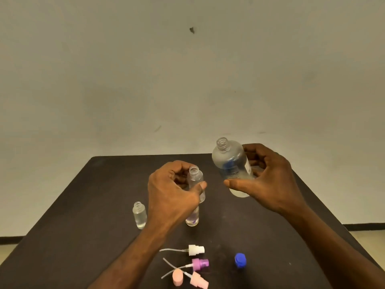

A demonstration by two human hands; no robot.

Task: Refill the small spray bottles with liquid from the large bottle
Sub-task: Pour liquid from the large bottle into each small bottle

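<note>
My right hand (268, 178) grips the large clear bottle (230, 163), uncapped, with a blue label, lifted off the table and tilted a little to the left. My left hand (173, 190) holds a small clear spray bottle (195, 178) by its upper body, its open neck up and close to the large bottle. Below my left hand another small bottle (192, 220) stands on the table, partly hidden. A third small open bottle (139, 215) with clear liquid stands to the left.
On the dark table (83, 205) near me lie a white spray head (195, 250), a purple one (200, 264), a pink one (199, 280), a pink cap (177, 277) and the blue cap (240, 260). A plain wall stands behind.
</note>
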